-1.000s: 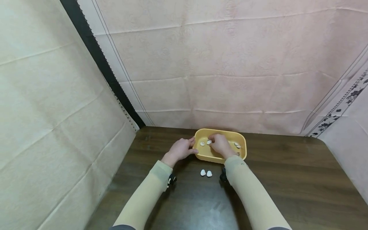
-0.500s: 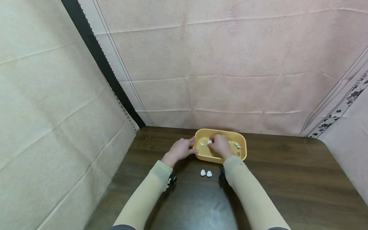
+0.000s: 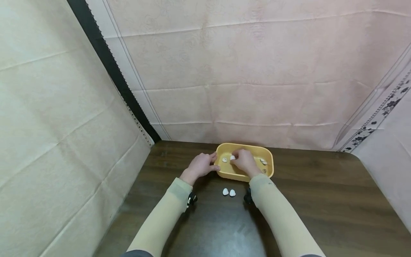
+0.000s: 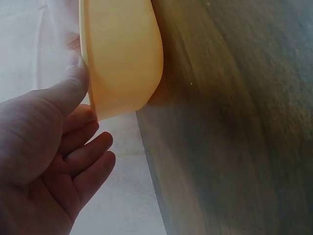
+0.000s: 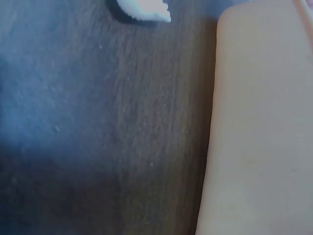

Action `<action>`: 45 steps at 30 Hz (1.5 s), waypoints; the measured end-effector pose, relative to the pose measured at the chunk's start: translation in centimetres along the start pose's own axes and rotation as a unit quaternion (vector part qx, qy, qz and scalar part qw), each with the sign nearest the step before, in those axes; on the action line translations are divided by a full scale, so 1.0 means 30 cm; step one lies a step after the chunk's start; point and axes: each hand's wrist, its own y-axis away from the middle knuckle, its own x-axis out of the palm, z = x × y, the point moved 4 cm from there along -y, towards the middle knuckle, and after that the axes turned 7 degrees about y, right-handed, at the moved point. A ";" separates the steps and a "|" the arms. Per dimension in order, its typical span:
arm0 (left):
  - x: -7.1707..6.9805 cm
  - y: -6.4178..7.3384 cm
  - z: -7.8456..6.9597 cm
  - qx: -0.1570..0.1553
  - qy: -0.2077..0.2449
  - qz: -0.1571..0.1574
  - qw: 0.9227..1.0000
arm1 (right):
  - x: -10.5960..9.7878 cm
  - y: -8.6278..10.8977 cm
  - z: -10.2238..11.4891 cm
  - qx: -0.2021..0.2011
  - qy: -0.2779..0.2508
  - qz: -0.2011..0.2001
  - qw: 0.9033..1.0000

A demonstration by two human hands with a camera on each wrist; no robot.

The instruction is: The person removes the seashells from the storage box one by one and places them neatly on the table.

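A yellow plastic tray stands at the back of the table. My left hand holds its left end; in the left wrist view the thumb lies on the rim of the tray, fingers bent behind it. Inside the tray, my right hand pinches a white shell. Left of that lies a pale shell, and several more shells lie toward the right end. The right wrist view has the tray's wall but not the fingers.
Two white shells lie side by side on the dark wooden table, in front of the tray. One white shell with a scalloped edge shows in the right wrist view. Pale cloth hangs behind and beside the table.
My right fingers have closed on the white shell in the tray and shifted very slightly. The left hand keeps its place on the tray's end.
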 end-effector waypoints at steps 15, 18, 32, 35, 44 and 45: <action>-0.013 -0.011 0.010 -0.002 0.012 -0.006 1.000 | -0.070 0.101 0.027 -0.023 -0.099 -0.025 0.995; -0.015 -0.008 0.010 -0.001 0.014 -0.008 1.000 | -0.080 0.137 0.037 -0.036 -0.122 -0.043 0.991; -0.003 -0.006 0.001 -0.005 0.020 -0.006 1.000 | -0.104 0.340 0.050 -0.030 -0.227 -0.064 0.971; -0.002 -0.004 -0.001 -0.001 0.014 -0.006 1.000 | -0.100 0.372 0.047 -0.034 -0.237 -0.055 0.969; 0.005 -0.002 0.005 -0.003 0.013 -0.014 1.000 | -0.079 0.438 0.022 -0.046 -0.266 -0.004 0.963; 0.006 -0.002 0.004 -0.003 0.011 -0.014 1.000 | -0.077 0.445 0.017 -0.045 -0.269 0.002 0.962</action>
